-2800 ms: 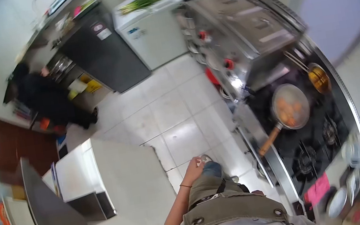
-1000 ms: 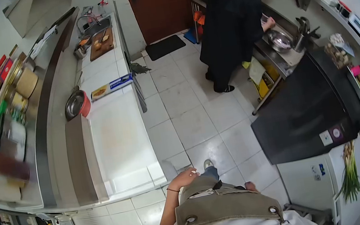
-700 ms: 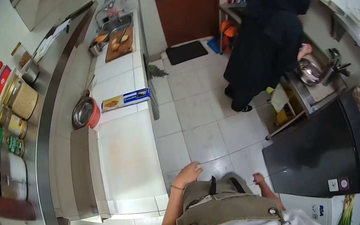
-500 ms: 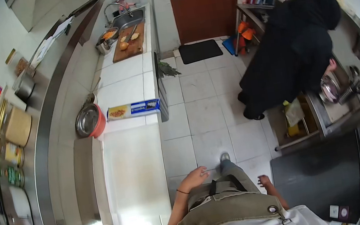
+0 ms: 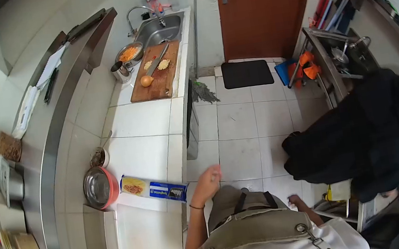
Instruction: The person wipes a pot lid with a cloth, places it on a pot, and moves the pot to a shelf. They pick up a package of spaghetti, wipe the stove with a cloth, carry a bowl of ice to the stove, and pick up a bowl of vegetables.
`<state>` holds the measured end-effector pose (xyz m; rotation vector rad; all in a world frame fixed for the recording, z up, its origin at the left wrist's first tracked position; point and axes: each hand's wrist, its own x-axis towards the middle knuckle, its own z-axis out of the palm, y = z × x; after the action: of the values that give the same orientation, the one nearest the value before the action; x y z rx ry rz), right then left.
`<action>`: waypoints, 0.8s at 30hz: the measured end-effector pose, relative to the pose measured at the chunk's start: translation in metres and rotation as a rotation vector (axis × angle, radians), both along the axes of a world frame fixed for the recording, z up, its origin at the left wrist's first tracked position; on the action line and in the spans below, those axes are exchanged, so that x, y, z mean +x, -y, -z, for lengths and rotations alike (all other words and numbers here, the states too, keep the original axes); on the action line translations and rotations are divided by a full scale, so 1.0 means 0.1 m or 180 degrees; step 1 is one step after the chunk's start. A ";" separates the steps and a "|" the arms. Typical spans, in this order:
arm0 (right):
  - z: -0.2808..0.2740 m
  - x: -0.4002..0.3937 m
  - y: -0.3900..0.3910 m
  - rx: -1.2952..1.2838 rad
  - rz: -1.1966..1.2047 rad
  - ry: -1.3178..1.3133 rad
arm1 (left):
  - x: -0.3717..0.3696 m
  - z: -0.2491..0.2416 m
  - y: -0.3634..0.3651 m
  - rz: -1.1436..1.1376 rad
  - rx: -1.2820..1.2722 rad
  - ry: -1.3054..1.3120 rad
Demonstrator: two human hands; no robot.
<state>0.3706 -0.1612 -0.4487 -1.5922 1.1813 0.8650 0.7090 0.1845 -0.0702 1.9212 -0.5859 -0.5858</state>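
My left hand (image 5: 208,186) hangs loosely over the floor beside the counter's edge, a dark band on its wrist. Its fingers are apart, slightly bent, and hold nothing. Nearest to it is a blue and clear packet of spaghetti (image 5: 153,188) lying across the tiled counter. My right hand (image 5: 295,201) is low beside my leg, small in view, its fingers loosely curled with nothing seen in them. Next to the packet stand a metal bowl (image 5: 97,187) and a red bowl (image 5: 114,190) around it.
Farther along the counter lies a wooden cutting board (image 5: 170,71) with a knife (image 5: 157,61), an onion (image 5: 147,81) and chopped pieces, before a sink (image 5: 168,25). A person in black (image 5: 368,134) stands bent at the right-hand counter. A black mat (image 5: 247,73) lies by the brown door (image 5: 265,15).
My view has moved forward along the counter, so the packet, bowls and cutting board appear nearer. My left hand has swung forward. The person in black now appears lower and farther right.
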 end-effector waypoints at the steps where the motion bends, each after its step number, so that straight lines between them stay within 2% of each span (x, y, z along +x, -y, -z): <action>1: -0.01 0.39 0.21 0.0050 0.0188 0.0043 | 0.22 -0.11 0.08 -0.0294 -0.0130 0.0091; 2: -0.43 0.92 0.32 -0.0064 0.0499 -0.0032 | 0.45 -0.16 0.15 -0.0595 -0.0276 0.0205; 3: -0.55 1.33 0.48 -0.0148 0.0329 0.0347 | 0.67 -0.17 0.20 -0.0655 -0.0300 0.0204; 4: -0.69 1.72 0.57 -0.0322 0.0421 0.0806 | 0.88 -0.15 0.22 -0.1038 -0.0443 0.0516; 5: -0.63 2.12 0.74 -0.0207 0.0448 0.0972 | 1.07 -0.12 0.25 -0.1414 -0.0572 0.0821; 6: -0.47 2.47 0.90 -0.0082 0.0484 0.1136 | 1.24 -0.11 0.26 -0.1457 -0.0577 0.0808; 8: -0.77 3.14 0.92 -0.0182 0.0327 0.1466 | 1.68 -0.12 0.27 -0.2455 -0.0663 0.0721; 10: -1.00 3.89 0.85 -0.0274 0.0332 0.2044 | 2.19 -0.02 0.22 -0.2718 -0.0651 0.0879; 12: -1.00 4.47 0.81 -0.0319 0.0203 0.2214 | 2.71 0.03 0.22 -0.3185 -0.0594 0.0877; 13: -1.01 4.75 0.79 -0.0378 0.0081 0.2308 | 2.99 -0.04 0.25 -0.3208 -0.0600 0.0913; 15: -1.22 5.29 0.68 -0.0477 -0.0136 0.2465 | 3.41 -0.18 0.31 -0.3488 -0.0096 0.1183; 17: -1.41 5.95 0.64 -0.1382 -0.0863 0.3234 | 3.84 -0.32 0.39 -0.3653 -0.0129 0.1059; 18: -1.55 6.21 0.62 -0.1596 -0.1020 0.3368 | 4.01 -0.35 0.41 -0.3635 -0.0085 0.1466; 19: -2.05 6.51 0.54 -0.1780 -0.1172 0.3492 | 4.14 -0.36 0.39 -0.3601 0.0003 0.1867; 21: -2.60 7.10 0.44 -0.1751 -0.1061 0.3973 | 4.32 -0.36 0.37 -0.3751 -0.0058 0.1962; 23: -3.13 7.72 0.30 -0.1280 -0.0766 0.4138 | 4.41 -0.44 0.35 -0.3741 0.0264 0.2109; 24: -3.20 8.08 0.27 -0.0989 -0.0813 0.4348 | 4.45 -0.37 0.29 -0.3851 0.0263 0.2038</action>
<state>1.1784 -0.1886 -0.1291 -2.0024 0.1065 -0.3677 1.1538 0.1559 -0.0330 2.1075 0.2945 0.7965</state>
